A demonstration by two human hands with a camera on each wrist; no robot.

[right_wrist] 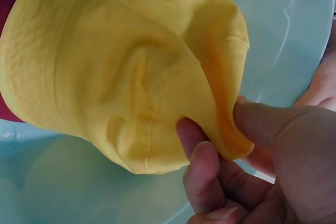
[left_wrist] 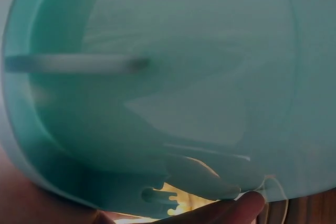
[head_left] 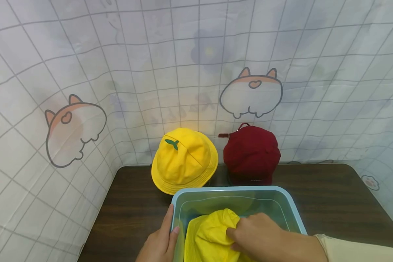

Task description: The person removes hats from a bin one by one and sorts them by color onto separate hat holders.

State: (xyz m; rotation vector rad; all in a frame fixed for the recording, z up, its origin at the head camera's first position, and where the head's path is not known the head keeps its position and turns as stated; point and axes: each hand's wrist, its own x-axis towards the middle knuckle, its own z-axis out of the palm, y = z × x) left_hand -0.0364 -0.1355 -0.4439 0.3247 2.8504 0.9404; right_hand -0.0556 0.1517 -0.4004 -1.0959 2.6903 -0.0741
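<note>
A yellow bucket hat (head_left: 213, 233) lies on its side in a pale blue, see-through plastic basin (head_left: 232, 189). My right hand (head_left: 262, 233) reaches into the basin and pinches the hat's crown. In the right wrist view the crown cloth (right_wrist: 152, 93) folds up between thumb and fingers. My left hand (head_left: 158, 240) rests at the basin's left side, fingers straight along the outside and thumb tip on the rim. The left wrist view is mostly filled by the basin wall (left_wrist: 210, 77), with fingertips (left_wrist: 247, 208) low in the picture.
Behind the basin, another yellow bucket hat (head_left: 183, 160) with a green sprout and a dark red cap (head_left: 252, 156) stand on the dark wooden table (head_left: 131, 203). Dark red cloth (right_wrist: 8, 3) shows past the brim in the right wrist view. A gridded curtain (head_left: 150, 72) hangs behind.
</note>
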